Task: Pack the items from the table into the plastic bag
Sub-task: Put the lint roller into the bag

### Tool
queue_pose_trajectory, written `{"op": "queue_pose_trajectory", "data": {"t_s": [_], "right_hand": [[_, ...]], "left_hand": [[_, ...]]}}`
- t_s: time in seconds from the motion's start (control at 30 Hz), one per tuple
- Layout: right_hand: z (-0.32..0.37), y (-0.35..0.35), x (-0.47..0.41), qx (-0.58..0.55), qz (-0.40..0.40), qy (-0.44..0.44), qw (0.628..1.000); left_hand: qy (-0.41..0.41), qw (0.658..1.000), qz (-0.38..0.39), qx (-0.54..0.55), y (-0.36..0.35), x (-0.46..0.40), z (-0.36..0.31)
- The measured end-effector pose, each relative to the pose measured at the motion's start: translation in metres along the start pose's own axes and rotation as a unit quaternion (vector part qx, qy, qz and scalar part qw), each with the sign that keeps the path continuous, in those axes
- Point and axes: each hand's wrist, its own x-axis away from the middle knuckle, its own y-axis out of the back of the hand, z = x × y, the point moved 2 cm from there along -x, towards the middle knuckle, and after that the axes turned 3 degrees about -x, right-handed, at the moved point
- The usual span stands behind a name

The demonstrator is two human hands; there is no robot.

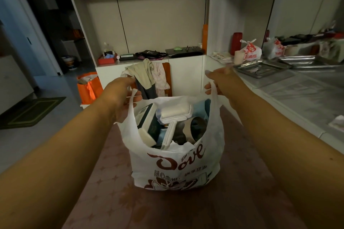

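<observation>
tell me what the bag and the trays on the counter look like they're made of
The bag: thin white plastic film, slightly translucent, crinkled and printed in brown; its handles stretch where the left hand and right hand grip them. The trays: apparently stainless steel, grey and shiny, with reflective rolled rims.

White plastic bag point(175, 165) upright on table point(104, 191), mouth open, packed; lint roller point(175, 115) on top

The plastic bag point(173, 163) mouth is crammed, a lint roller point(175, 112) across it; little room, perhaps none.
</observation>
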Motion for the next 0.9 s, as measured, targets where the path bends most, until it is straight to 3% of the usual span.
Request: {"op": "queue_pose_trajectory", "data": {"t_s": [0.4, 0.9], "right_hand": [[-0.002, -0.009, 0.004, 0.108, -0.044, 0.043, 0.992], [0.002, -0.014, 0.014, 0.124, -0.021, 0.05, 0.991]], "left_hand": [[0.005, 0.993, -0.042, -0.112, 0.001, 0.0, 0.002], [0.01, 0.994, -0.032, -0.107, 0.003, 0.002, 0.004]]}}
